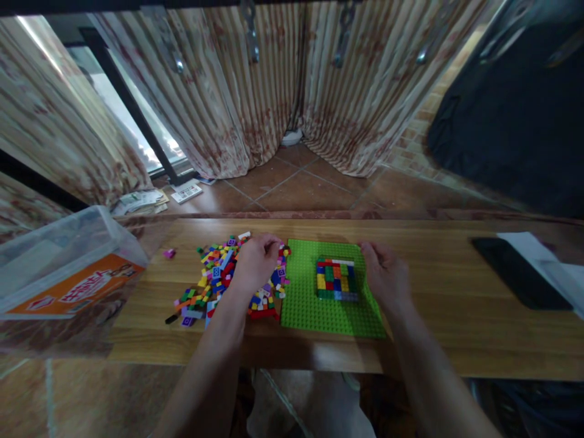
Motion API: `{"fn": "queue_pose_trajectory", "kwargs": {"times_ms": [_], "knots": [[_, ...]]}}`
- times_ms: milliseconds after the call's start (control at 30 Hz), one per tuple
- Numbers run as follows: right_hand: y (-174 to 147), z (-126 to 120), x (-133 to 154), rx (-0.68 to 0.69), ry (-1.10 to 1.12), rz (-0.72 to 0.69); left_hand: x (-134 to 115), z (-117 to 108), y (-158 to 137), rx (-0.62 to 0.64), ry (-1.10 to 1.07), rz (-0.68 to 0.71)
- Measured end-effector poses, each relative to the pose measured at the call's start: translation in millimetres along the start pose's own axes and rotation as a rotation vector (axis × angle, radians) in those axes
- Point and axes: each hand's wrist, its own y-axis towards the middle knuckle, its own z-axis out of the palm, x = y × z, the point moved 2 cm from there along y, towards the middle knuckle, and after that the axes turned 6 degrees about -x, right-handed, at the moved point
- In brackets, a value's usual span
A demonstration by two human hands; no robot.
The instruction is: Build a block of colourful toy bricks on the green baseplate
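My left hand [257,263] is closed in a pinch above the right side of a pile of small toy bricks [219,274]. What sits between its fingertips is too small to make out. Flat on the wooden table lies a green studded baseplate [298,304], just right of the pile. A square block of multicoloured bricks [336,280] stands on it, with red, blue, yellow, green and white pieces showing. At the plate's far right corner, my right hand [387,277] is curled with its fingers closed on the edge. Its palm and forearm hide part of that edge.
A clear plastic box [77,267] with an orange label stands at the left end of the wooden table [438,292]. One pink brick [169,253] lies apart from the pile. A dark flat tablet-like object [520,272] and white paper [531,249] lie at the right.
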Motion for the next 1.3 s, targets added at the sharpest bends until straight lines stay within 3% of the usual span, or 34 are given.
{"fn": "queue_pose_trajectory", "kwargs": {"times_ms": [300,967,1300], "knots": [[-3,2,5,0.03,-0.051,-0.086,-5,-14,1,0.007,0.224,-0.117],[-10,13,10,0.071,-0.121,-0.216,-2,-3,-7,0.133,0.44,0.146],[-14,14,14,0.097,-0.112,-0.248,-3,-9,-6,0.164,0.375,0.118]]}}
